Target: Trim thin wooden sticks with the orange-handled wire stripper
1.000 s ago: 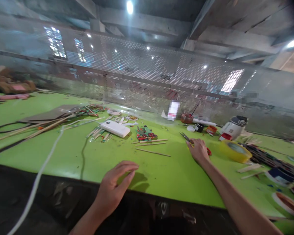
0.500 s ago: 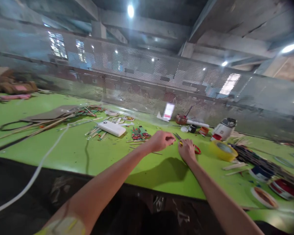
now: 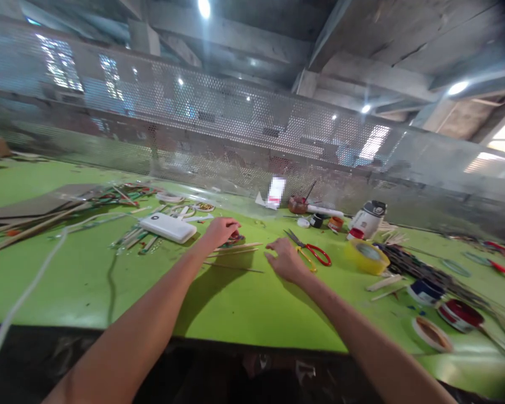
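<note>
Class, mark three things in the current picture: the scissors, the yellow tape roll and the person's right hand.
Scissors (image 3: 304, 245): head view, on the pivot between blades and handles.
Yellow tape roll (image 3: 364, 266): head view, on the outer side facing the camera.
Right hand (image 3: 289, 260): head view, on the back of it.

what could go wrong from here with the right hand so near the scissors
The right hand lies close beside the metal scissors with red and yellow handles, so it might brush the blades. The left hand is near the thin, straight wooden sticks and could nudge them. The long white cable crosses the front edge of the bright green tabletop, so a snag seems possible.
</note>
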`<control>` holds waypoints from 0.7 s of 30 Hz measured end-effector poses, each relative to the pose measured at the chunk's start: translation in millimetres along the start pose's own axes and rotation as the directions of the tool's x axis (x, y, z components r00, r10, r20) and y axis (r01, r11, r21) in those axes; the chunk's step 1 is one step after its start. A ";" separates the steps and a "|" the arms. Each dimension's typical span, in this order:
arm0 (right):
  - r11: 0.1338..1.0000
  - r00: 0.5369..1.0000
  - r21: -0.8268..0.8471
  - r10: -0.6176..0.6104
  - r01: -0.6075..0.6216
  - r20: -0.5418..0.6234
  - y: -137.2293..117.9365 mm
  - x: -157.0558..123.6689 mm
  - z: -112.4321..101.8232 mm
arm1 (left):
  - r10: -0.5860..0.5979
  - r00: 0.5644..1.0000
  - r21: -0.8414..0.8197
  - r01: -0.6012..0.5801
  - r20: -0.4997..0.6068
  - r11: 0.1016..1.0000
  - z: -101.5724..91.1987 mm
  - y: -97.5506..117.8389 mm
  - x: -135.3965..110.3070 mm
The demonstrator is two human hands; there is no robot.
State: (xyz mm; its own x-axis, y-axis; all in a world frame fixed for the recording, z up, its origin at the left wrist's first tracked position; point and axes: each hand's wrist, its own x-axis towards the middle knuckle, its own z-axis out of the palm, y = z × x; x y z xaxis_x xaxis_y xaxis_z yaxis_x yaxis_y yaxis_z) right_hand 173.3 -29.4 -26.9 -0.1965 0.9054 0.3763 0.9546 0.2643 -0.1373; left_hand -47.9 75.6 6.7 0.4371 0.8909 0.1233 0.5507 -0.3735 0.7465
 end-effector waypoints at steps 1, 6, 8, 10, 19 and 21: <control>0.998 0.998 0.026 -0.056 0.055 0.039 -7.5 3.5 -0.3 | -0.007 1.000 0.004 0.007 0.007 1.000 1.4 -2.1 0.8; 0.976 0.962 0.091 -0.210 0.197 0.174 -25.2 23.9 4.1 | -0.035 0.999 0.000 0.035 0.034 0.999 10.8 -11.3 7.3; 0.971 0.947 0.098 -0.235 0.218 0.219 -26.2 29.6 6.6 | -0.050 0.998 0.001 0.050 0.030 0.999 10.4 -13.2 8.6; 0.965 0.933 0.097 -0.259 0.242 0.249 -28.4 30.1 7.2 | -0.058 0.998 0.012 0.058 0.015 0.998 7.0 -12.5 8.1; 0.943 0.898 -0.024 -0.309 0.333 0.315 -44.9 9.3 -5.6 | 0.006 1.000 0.128 -0.004 -0.008 0.992 0.9 -4.3 4.2; 0.937 0.895 -0.052 -0.313 0.346 0.316 -44.8 9.7 -3.7 | 0.033 0.999 0.150 -0.039 0.038 0.988 4.4 -3.0 2.8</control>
State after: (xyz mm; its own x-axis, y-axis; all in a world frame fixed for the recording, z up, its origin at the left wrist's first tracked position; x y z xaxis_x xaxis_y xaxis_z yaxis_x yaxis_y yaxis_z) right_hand 129.4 -33.7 -13.7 -0.5458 0.8330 0.0902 0.8378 0.5437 0.0493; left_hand -45.2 78.0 1.9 0.4821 0.8674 0.1230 0.6341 -0.4423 0.6343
